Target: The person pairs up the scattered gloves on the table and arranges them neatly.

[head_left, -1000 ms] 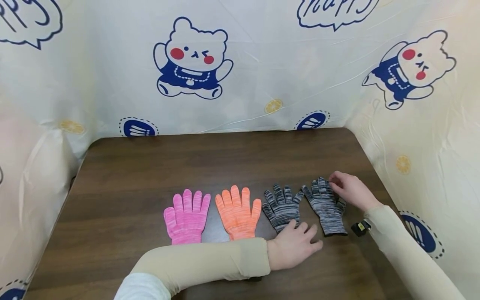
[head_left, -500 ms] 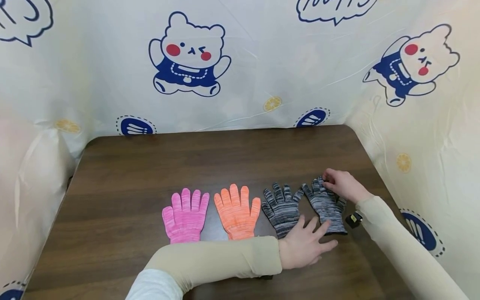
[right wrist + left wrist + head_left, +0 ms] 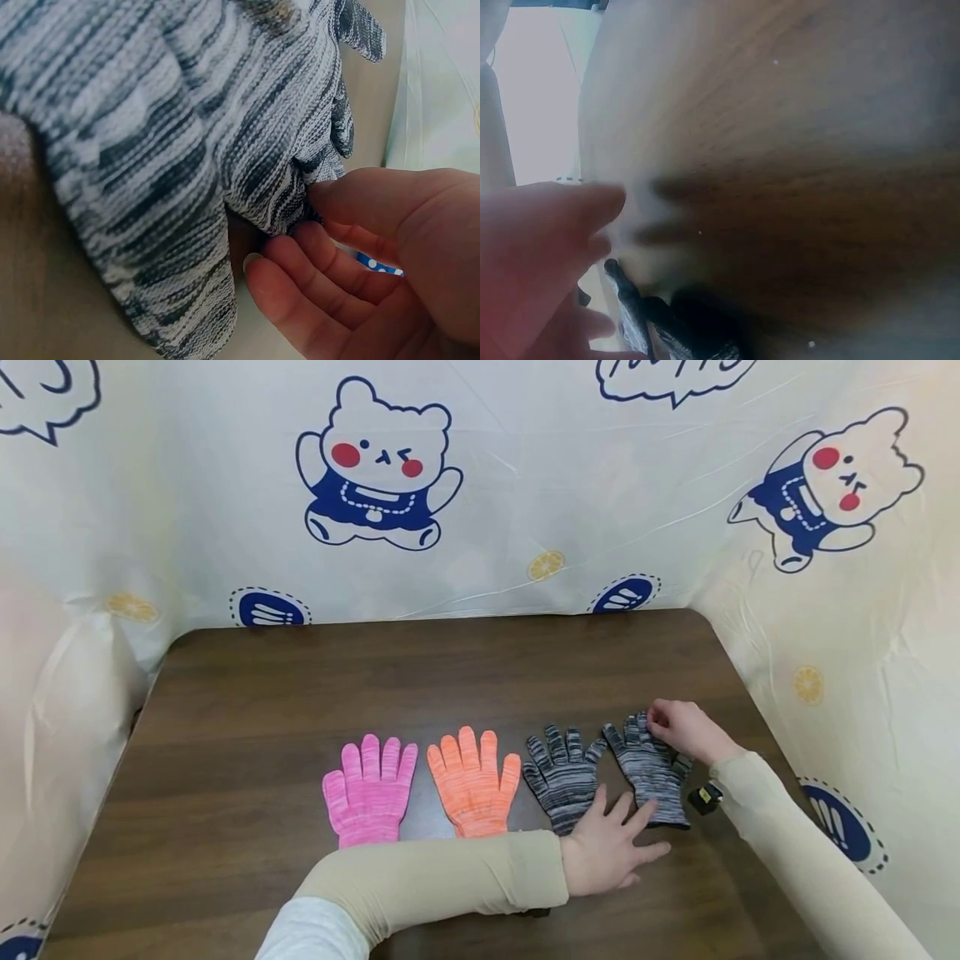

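A grey-and-black striped knit glove (image 3: 648, 772) lies on the table at the right end of a row. My right hand (image 3: 692, 731) pinches one of its fingers between thumb and fingertips, as the right wrist view shows close up. Left of it lies a matching striped glove (image 3: 562, 777). Over the cuffs of these two, my left hand (image 3: 613, 850) spreads its fingers, the fingertips overlapping the right-hand glove's lower edge. Further left are an orange glove (image 3: 476, 785) and a pink glove (image 3: 370, 793), fingers pointing away; my left forearm hides their cuffs.
The brown wooden table (image 3: 300, 685) has a rounded back edge. A pale sheet (image 3: 510, 502) printed with bears hangs behind it and along both sides. A small black wrist camera (image 3: 705, 798) sits under my right sleeve.
My left hand has shifted right and spread its fingers over the striped gloves' cuffs. My right hand has moved slightly left onto the glove's fingers. The view has tilted a little.
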`<state>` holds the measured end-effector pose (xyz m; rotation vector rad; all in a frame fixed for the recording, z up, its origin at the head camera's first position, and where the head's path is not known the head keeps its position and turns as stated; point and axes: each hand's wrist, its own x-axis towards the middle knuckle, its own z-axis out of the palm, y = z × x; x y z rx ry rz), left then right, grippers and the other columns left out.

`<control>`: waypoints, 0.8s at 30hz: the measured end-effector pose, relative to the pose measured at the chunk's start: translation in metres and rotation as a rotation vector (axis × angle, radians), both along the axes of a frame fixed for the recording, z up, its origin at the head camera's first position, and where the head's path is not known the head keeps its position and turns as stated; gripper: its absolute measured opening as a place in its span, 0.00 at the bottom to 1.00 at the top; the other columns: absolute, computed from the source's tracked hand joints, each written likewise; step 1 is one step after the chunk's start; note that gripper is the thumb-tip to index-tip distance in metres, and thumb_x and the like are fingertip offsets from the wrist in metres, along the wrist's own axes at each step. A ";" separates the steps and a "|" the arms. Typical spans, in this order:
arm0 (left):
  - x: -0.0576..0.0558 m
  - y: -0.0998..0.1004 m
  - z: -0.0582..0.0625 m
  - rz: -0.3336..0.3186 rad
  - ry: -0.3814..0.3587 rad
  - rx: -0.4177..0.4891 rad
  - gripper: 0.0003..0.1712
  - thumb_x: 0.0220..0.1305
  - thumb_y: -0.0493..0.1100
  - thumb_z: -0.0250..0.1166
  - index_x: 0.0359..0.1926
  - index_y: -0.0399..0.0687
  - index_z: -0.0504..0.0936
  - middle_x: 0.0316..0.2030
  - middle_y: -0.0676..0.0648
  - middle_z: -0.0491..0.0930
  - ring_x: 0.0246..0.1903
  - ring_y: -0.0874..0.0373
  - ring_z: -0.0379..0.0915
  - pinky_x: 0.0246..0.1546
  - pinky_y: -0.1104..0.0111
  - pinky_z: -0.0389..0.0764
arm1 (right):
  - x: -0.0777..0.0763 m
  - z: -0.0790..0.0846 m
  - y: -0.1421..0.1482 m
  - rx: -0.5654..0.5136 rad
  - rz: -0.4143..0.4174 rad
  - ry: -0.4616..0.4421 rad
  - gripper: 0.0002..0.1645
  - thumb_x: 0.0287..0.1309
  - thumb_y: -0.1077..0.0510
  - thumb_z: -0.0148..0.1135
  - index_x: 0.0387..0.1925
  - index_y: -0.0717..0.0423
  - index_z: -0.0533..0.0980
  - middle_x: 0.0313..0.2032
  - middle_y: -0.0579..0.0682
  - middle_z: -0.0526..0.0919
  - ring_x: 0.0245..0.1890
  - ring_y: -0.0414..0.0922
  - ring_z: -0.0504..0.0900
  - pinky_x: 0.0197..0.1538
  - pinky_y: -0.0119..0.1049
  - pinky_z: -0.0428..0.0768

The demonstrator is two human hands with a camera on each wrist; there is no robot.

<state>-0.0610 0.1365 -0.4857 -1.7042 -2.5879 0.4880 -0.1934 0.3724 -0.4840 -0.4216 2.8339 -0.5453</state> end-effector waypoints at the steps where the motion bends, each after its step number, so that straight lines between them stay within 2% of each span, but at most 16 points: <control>1: 0.000 0.001 0.000 -0.001 -0.012 -0.017 0.36 0.74 0.76 0.45 0.79 0.87 0.53 0.81 0.52 0.51 0.76 0.52 0.56 0.69 0.52 0.66 | 0.000 0.000 0.000 -0.001 -0.003 -0.003 0.03 0.66 0.66 0.64 0.35 0.61 0.78 0.26 0.49 0.80 0.26 0.44 0.75 0.33 0.41 0.76; 5: 0.000 0.003 -0.003 -0.001 -0.046 -0.056 0.36 0.74 0.77 0.40 0.80 0.87 0.50 0.82 0.54 0.47 0.78 0.52 0.51 0.71 0.51 0.63 | 0.002 -0.001 0.001 -0.002 -0.010 -0.006 0.03 0.66 0.66 0.64 0.34 0.61 0.78 0.26 0.49 0.80 0.26 0.44 0.75 0.33 0.41 0.75; 10: -0.002 0.006 -0.005 0.020 -0.022 -0.028 0.37 0.75 0.76 0.40 0.79 0.76 0.60 0.80 0.58 0.54 0.77 0.53 0.54 0.71 0.50 0.63 | 0.005 -0.001 0.003 -0.005 -0.015 0.002 0.02 0.66 0.66 0.63 0.35 0.61 0.78 0.26 0.48 0.80 0.26 0.43 0.75 0.33 0.42 0.75; 13: -0.002 0.006 -0.004 0.008 0.003 -0.007 0.38 0.75 0.75 0.42 0.78 0.71 0.65 0.78 0.59 0.60 0.75 0.54 0.58 0.70 0.50 0.63 | 0.008 -0.001 0.003 -0.007 -0.020 0.014 0.02 0.65 0.66 0.63 0.35 0.62 0.78 0.25 0.48 0.80 0.25 0.43 0.75 0.32 0.41 0.75; 16: -0.002 0.005 -0.007 -0.004 0.017 0.020 0.37 0.75 0.75 0.44 0.77 0.70 0.67 0.77 0.58 0.62 0.74 0.53 0.60 0.69 0.50 0.65 | 0.010 -0.001 0.004 -0.008 -0.035 0.026 0.03 0.64 0.66 0.63 0.34 0.62 0.78 0.24 0.48 0.80 0.24 0.43 0.75 0.32 0.41 0.75; 20: -0.001 0.003 -0.009 0.019 0.016 0.067 0.33 0.75 0.72 0.48 0.74 0.72 0.70 0.75 0.50 0.65 0.71 0.49 0.64 0.67 0.52 0.67 | 0.012 -0.001 0.006 -0.014 -0.050 0.037 0.03 0.63 0.66 0.63 0.32 0.61 0.78 0.24 0.48 0.80 0.24 0.43 0.74 0.31 0.40 0.74; 24: -0.001 0.001 -0.008 0.006 0.021 0.088 0.28 0.77 0.65 0.52 0.71 0.67 0.76 0.72 0.50 0.70 0.67 0.51 0.69 0.66 0.57 0.69 | 0.014 -0.002 0.009 -0.017 -0.063 0.045 0.02 0.62 0.66 0.63 0.33 0.60 0.78 0.24 0.48 0.79 0.24 0.43 0.74 0.31 0.40 0.74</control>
